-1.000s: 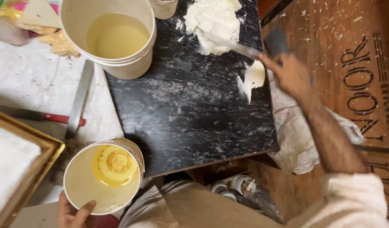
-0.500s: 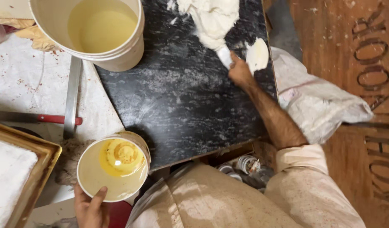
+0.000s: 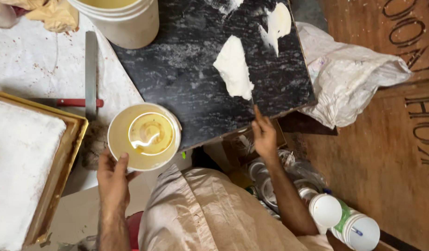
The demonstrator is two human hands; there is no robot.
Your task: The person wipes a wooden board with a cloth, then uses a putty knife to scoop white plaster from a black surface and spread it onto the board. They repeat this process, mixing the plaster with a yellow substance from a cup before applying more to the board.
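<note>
At the far left lies a shallow brass-coloured metal tray filled with a flat white slab. Just beside it, on the pale speckled worktop, a long flat steel blade lies across a red-handled tool.

Next comes the left hand, clamped on the near rim of a small white plastic tub, thumb on the rim and the other fingers under the side; the tub holds yellow liquid fat with a smaller round cup sitting in it. Above it, at the top edge, stands a large white plastic bucket of pale yellow liquid.

The tub's far side overlaps the near-left corner of a black marbled stone slab. On this slab a flattened piece of white dough lies toward the near-right part, apart from a smaller white smear by the far-right corner. Judging by this, a portion has been separated and pressed thin, while the fat in the tub looks not yet applied to it.

The right hand rests at the slab's near edge, forefinger stretched toward the dough's lower tip and the other fingers loosely curled, gripping nothing; whether the fingertip touches the dough cannot be told. The forearm runs back down toward the person's beige garment.

To the right, a crumpled white woven sack lies on a brown wooden surface, and white-lidded jars stand below.
</note>
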